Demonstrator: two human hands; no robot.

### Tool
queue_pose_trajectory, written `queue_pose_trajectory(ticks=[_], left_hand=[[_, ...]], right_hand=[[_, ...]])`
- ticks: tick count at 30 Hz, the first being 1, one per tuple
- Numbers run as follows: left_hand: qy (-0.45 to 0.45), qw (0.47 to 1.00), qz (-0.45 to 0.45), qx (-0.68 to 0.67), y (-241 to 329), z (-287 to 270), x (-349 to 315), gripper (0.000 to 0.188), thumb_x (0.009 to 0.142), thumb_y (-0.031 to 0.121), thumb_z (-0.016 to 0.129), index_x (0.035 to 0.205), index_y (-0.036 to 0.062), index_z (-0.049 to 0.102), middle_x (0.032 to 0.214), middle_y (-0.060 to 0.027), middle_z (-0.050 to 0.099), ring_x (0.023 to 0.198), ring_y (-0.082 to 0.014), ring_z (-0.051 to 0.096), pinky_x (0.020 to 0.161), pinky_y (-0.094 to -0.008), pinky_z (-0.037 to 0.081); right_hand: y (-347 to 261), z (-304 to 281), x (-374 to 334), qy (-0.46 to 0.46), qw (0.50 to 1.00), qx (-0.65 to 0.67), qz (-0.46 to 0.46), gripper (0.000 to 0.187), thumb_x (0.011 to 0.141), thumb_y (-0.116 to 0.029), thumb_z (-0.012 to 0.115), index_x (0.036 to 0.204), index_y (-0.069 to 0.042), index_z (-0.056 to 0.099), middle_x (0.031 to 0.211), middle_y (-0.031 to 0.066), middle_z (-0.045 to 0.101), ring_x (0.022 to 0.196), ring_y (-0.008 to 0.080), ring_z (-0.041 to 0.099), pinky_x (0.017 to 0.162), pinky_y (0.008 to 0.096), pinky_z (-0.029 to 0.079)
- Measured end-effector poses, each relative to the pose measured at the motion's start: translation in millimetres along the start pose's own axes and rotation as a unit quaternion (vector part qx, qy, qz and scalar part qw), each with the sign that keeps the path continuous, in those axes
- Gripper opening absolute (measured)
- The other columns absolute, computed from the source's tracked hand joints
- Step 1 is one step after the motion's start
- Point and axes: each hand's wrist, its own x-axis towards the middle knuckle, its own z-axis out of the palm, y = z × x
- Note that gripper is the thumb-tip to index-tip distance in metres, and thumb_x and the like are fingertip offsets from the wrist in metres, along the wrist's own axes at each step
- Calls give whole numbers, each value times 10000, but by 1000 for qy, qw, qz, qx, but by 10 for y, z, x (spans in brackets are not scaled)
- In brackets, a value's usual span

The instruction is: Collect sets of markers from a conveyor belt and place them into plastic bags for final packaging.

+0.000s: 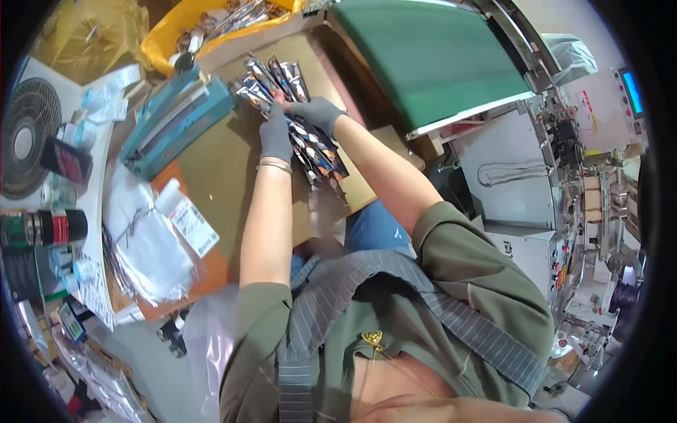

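Observation:
A bundle of slim, glossy stick packets (315, 151), dark with white, orange and blue patches, lies lengthwise over the tan work board (211, 162). My left hand (276, 132), in a grey glove with bare fingertips, grips the bundle from its left side. From the right, my gloved right hand (316, 115) closes over the same packets, its fingertips meeting those of the left. Packet ends fan out beyond both hands, and more packets trail back toward my lap. Exactly which packets each hand holds is partly hidden.
Left of the board stands a teal heat sealer (180, 127). Clear plastic bags (151, 247) and a printed label sheet (189, 220) lie nearer me. A yellow-lined bin (211, 46) with more packets is at the far side. The green conveyor belt (430, 60) borders the right.

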Motion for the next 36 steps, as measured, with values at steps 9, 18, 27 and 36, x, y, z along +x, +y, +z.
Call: queue_pose_trajectory(ticks=[9,18,27,36], left_hand=[[-24,965,190,178,-1108,-835,-2178,394,891,217,609,1199,-6,510,1127,-73,581,988,-128,537,857,-272,437],[-51,953,277,117,32,-657,-1560,317,839,169,646,1111,10,602,1028,-40,629,933,-127,571,842,-289,449],[-205,806,505,230,905,-600,-1515,273,773,178,715,992,28,650,894,-26,669,783,-130,614,712,-272,482],[-60,848,401,342,3,-844,-747,437,699,324,747,1005,27,649,885,-88,682,832,-229,647,742,-360,488]], right_hand=[[517,480,-2183,-217,804,551,51,481,811,-181,666,1224,21,525,1155,94,591,1050,166,554,960,293,393],[-364,277,-1424,-176,870,448,-104,223,843,-243,626,888,-31,679,803,18,664,752,73,588,704,195,435],[-881,-360,-1418,-91,855,273,-431,214,749,-114,720,907,4,637,787,48,647,722,114,627,659,256,518],[-293,379,-982,-96,888,352,-278,636,674,-214,797,1201,0,512,990,67,634,847,124,592,747,266,489]])
